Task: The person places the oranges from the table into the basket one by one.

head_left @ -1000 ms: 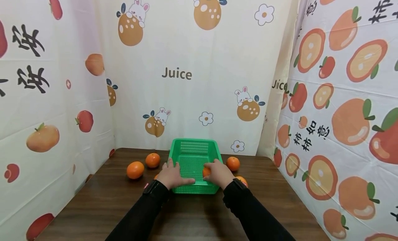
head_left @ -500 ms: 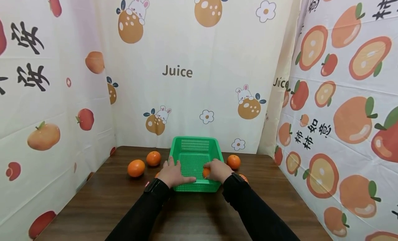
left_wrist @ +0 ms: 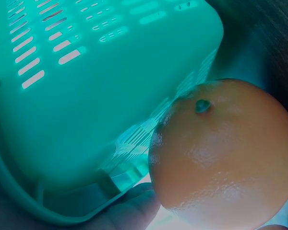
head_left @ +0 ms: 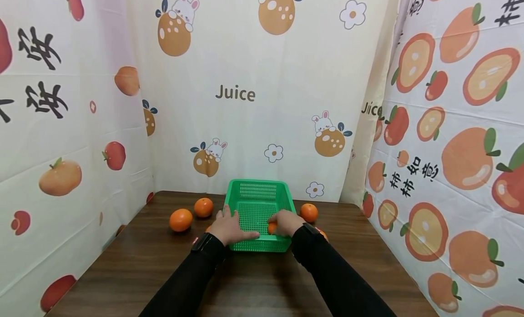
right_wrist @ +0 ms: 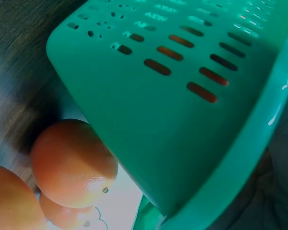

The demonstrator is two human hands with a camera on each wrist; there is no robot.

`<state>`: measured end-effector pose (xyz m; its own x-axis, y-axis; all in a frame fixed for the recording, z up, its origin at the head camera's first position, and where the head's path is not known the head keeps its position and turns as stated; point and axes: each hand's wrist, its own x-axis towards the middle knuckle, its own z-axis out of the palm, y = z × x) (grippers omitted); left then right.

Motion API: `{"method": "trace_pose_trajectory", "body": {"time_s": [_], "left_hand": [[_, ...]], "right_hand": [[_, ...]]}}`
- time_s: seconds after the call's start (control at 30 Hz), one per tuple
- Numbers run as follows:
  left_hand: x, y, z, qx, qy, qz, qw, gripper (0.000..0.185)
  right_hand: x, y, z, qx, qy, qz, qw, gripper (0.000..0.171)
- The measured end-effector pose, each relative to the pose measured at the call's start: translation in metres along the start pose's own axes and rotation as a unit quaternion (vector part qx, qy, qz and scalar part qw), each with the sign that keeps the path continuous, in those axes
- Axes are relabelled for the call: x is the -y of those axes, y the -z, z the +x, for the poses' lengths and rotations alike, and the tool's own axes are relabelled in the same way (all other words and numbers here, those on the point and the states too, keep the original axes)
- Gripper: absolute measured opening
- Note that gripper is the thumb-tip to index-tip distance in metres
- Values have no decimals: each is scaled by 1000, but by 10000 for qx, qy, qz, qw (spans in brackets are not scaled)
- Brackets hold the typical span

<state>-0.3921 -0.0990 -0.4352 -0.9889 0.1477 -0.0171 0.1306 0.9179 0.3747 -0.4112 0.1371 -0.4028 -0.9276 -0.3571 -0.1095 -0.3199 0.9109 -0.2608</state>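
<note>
Green perforated basket point(head_left: 257, 203): near middle of dark wood desk point(head_left: 254, 285), toward back wall; slotted walls and floor.

Left hand point(head_left: 229, 228): laid over near-left rim of basket, fingers stretched out flat along front edge, thumb toward left wall; nothing gripped. Black sleeve and dark wrist strap behind it.

Right hand point(head_left: 286, 223): at near-right corner of basket, fingers bent round a small orange point(head_left: 272, 227) just inside the rim. Whether that orange rests on basket floor or is held clear of it: not certain, hand covering most of it.

Hands apart, basket front edge between them.

Loose oranges on desk, left of basket: one larger orange point(head_left: 180, 219) well left; one rear orange point(head_left: 203, 207) behind it, nearer basket; neither touching basket.

Left wrist view: close orange point(left_wrist: 221, 153) lying against outer basket wall point(left_wrist: 101, 91), stem dimple facing camera, fingertip beneath basket edge.

Right of basket: far-right orange point(head_left: 309, 212) beside right wall of basket; another orange point(head_left: 321, 234) partly hidden behind right sleeve.

Right wrist view: basket wall point(right_wrist: 182, 110) from outside and below, with low orange point(right_wrist: 73, 163) beside it and parts of two more at lower left.

Surround: cream printed cloth point(head_left: 254, 98) with fruit and rabbit motifs and word "Juice" on three sides.
</note>
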Motion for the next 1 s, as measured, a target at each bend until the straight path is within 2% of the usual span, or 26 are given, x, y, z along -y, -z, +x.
{"method": "trace_pose_trajectory", "body": {"time_s": [0.47,0.77,1.0], "left_hand": [[0,1,5,120,47,29,9999,131],[0,-2,-2,135,28,-58,9999,125],[-2,-1,-2,154,28,11,9999,122]], "right_hand": [[0,-1,8,284,-105,-243,9992,43],[5,-4,2,408,101,-285,9987,37],[7,-4,1,393,134,-594,9974,34]]}}
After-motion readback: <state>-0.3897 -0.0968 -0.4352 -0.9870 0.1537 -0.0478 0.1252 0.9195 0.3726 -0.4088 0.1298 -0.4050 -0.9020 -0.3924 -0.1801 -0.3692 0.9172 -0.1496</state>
